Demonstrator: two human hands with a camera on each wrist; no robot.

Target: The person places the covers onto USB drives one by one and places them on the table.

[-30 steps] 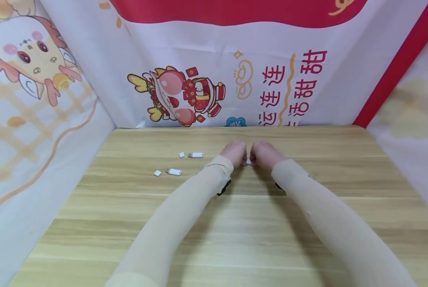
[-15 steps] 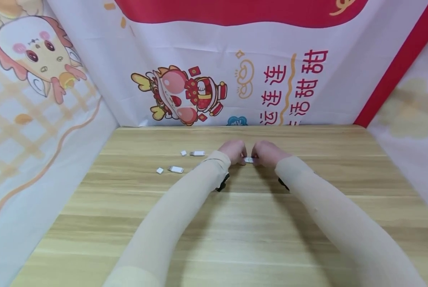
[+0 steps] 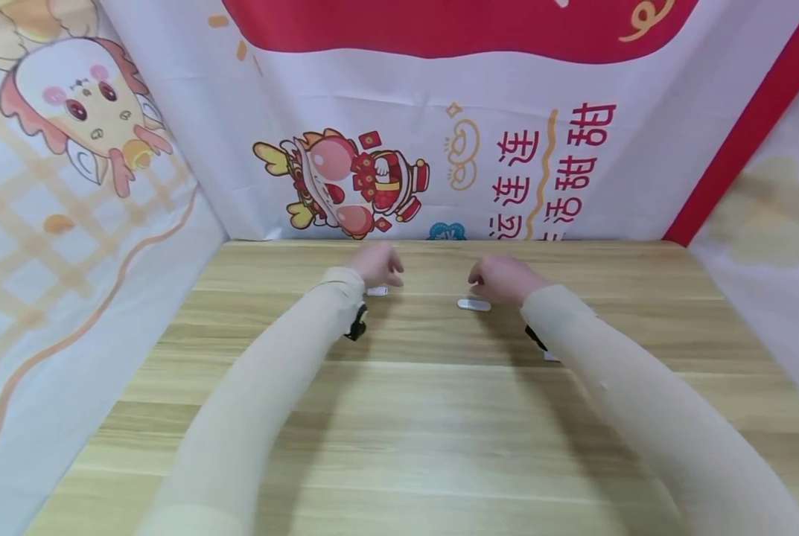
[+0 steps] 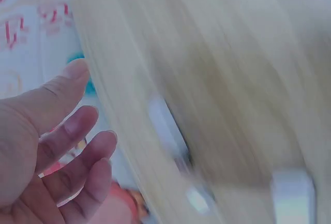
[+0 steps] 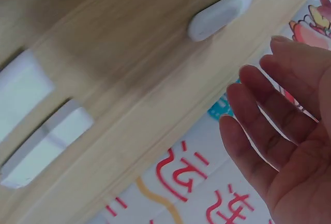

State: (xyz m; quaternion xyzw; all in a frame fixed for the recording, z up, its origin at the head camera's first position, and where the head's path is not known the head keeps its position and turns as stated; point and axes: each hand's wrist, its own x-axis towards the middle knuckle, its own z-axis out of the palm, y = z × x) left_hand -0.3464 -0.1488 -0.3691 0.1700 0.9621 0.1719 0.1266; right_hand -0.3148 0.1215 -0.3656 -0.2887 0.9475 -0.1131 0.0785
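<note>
A white capped stick (image 3: 474,304) lies on the wooden table just left of and below my right hand (image 3: 506,278), which touches nothing. In the right wrist view the same stick (image 5: 220,15) lies beyond the relaxed, parted fingers of the right hand (image 5: 282,131). My left hand (image 3: 376,266) is over a white USB stick (image 3: 377,291), partly hidden by it. The left wrist view shows the left hand (image 4: 62,151) with loose fingers and nothing in them. There, a blurred USB stick (image 4: 168,127) lies with its small white cap (image 4: 199,200) off its plug end.
Another white piece (image 4: 294,198) lies at the bottom right of the left wrist view. Two white pieces, one long (image 5: 47,144) and one at the edge (image 5: 21,92), lie on the table in the right wrist view. A printed cloth (image 3: 372,89) hangs behind the table.
Both hands have let go of the white stick, which now lies on the table. My left hand has moved left over the USB sticks; my right hand has stayed close to its place.
</note>
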